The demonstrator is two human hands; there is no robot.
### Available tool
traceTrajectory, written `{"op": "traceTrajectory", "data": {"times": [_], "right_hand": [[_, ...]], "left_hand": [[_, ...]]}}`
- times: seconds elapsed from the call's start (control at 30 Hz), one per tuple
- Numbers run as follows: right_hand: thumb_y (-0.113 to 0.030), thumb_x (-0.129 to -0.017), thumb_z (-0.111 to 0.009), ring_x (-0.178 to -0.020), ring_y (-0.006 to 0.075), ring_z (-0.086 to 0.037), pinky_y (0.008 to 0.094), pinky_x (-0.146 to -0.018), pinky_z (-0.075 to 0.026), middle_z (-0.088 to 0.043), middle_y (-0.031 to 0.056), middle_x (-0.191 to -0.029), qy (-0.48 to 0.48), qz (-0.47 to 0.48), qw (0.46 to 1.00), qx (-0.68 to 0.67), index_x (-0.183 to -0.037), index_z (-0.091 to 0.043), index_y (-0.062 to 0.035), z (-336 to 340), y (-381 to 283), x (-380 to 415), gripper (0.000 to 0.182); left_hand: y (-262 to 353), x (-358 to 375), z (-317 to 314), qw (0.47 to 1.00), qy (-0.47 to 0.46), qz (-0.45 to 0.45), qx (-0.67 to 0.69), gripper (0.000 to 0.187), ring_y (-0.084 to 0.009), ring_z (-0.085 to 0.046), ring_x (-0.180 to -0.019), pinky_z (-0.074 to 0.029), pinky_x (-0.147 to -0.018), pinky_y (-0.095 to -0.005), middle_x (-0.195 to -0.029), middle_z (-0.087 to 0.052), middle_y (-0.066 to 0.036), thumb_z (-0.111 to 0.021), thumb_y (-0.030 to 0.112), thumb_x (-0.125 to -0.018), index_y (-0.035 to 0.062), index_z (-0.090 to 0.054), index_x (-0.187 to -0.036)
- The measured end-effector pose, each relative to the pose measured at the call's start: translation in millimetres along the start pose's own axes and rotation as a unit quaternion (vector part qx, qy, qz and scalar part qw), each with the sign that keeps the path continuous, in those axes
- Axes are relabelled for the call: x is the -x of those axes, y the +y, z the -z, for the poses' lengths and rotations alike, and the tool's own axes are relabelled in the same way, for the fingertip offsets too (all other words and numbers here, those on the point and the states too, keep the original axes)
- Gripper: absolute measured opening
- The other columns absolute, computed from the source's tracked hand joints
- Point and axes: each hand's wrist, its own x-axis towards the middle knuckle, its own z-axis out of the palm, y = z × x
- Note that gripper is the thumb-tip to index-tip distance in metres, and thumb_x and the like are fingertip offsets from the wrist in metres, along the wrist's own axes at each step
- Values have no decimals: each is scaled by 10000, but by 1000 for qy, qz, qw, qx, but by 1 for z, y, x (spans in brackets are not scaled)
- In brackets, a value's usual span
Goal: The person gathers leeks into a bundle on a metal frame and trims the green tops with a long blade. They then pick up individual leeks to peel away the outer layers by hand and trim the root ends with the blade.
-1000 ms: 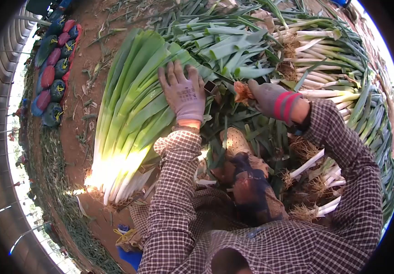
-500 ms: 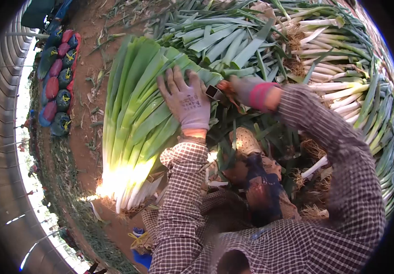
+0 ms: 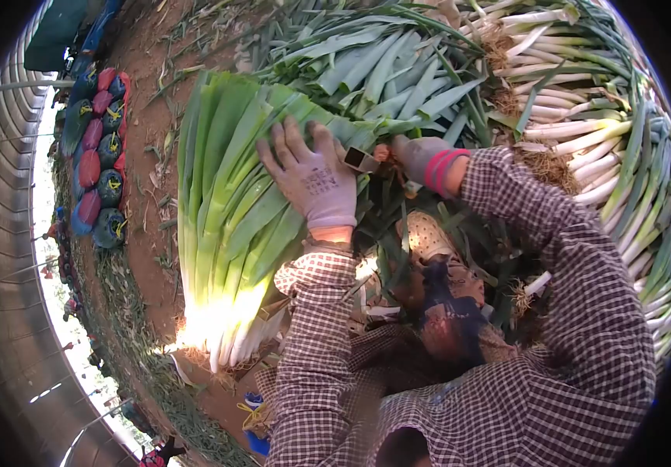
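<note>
My left hand (image 3: 312,173), in a grey-purple glove, lies with fingers spread on the green leaves of a large bundle of leeks (image 3: 230,194). The white root ends of the bundle point toward the lower left. Just right of the bundle's leaf ends, my right hand (image 3: 422,159), gloved with a pink-striped cuff, is closed around the reddish handle (image 3: 383,152) of a tool. The tool's flat, dark metal part (image 3: 360,159) sits close to the left hand, against the leaf tops.
More leek leaves (image 3: 382,66) lie beyond the hands. Rows of leeks (image 3: 576,117) with white stems and roots fill the right side. Red and green packed bundles (image 3: 90,167) stand at the far left on brown soil (image 3: 148,117). A shoe (image 3: 429,237) is below the right hand.
The right hand and tool have shifted slightly, and the tool's metal part shows more clearly. My left hand stays on the leaves, and the whole view has moved a little.
</note>
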Motion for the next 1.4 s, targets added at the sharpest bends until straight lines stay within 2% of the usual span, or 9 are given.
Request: {"op": "traceTrajectory", "data": {"times": [0.33,0.43,0.47,0.7,0.97,1.1,1.13,1.23,1.4], "right_hand": [[-243,-927,-514,-780,387,-674,497,-665,-515,-665,222,-796,-30,-4,993,-118,-1079,-492,20,19,-1,44,305],[-314,-966,-429,-871,381,-660,450,-766,-506,-679,190,-906,-9,1,1000,11,-1024,-567,-71,-6,-8,-16,285],[-311,-965,-421,-880,391,-651,454,-796,-498,-678,203,-909,-25,-31,993,-115,-1019,-581,-62,-5,-8,-20,301],[-280,-951,-476,-897,348,-672,443,-775,-503,-669,208,-890,-80,-57,988,-120,-1053,-559,-61,8,11,25,255],[-218,-895,-557,-892,399,-665,486,-774,-498,-687,203,-917,29,-19,984,-175,-1082,-524,-81,-11,13,11,234],[-206,-954,-420,-893,333,-674,453,-770,-507,-693,154,-971,-5,-9,977,-211,-1063,-566,-98,-11,17,20,212],[-191,-981,-363,-911,338,-671,443,-800,-508,-697,139,-1011,-30,-51,988,-144,-1123,-576,-91,-14,13,10,275],[-195,-900,-517,-849,391,-674,482,-682,-512,-696,182,-903,27,-16,999,-35,-1124,-498,-74,-107,36,-89,255],[-332,-942,-498,-916,385,-666,466,-785,-510,-686,218,-960,16,-34,994,-101,-1062,-619,-39,-18,30,-64,339]], "left_hand": [[1,1,-1,1000,-3,-8,-23,251,-346,-429,-1236,-285,-1115,-566,-1227,-494,-142,-657,190,-809,90,-586,-1028],[2,1,1,1000,-3,-8,-19,259,-347,-427,-1234,-283,-1115,-570,-1234,-488,-144,-661,195,-807,93,-582,-1031],[2,1,1,999,-10,-7,-29,272,-346,-427,-1234,-282,-1114,-576,-1235,-485,-144,-662,202,-810,97,-575,-1046],[4,0,1,1000,-11,-1,-20,323,-348,-416,-1241,-288,-1113,-576,-1265,-459,-139,-667,205,-811,94,-556,-1092],[7,-6,4,999,-14,-17,-41,341,-351,-402,-1256,-290,-1110,-582,-1270,-450,-139,-668,185,-803,96,-547,-1110],[6,-1,-2,999,-18,-6,-49,365,-353,-398,-1265,-286,-1113,-584,-1285,-440,-137,-670,183,-794,102,-544,-1126],[5,1,0,998,-25,-9,-48,372,-354,-397,-1267,-285,-1114,-584,-1288,-438,-136,-671,183,-791,103,-544,-1131],[6,0,2,998,-34,-11,-57,378,-355,-397,-1269,-283,-1116,-588,-1289,-437,-135,-673,181,-790,103,-544,-1138],[9,-2,4,999,-33,1,-42,392,-360,-409,-1267,-289,-1111,-595,-1288,-449,-139,-674,166,-785,101,-549,-1151]]}}
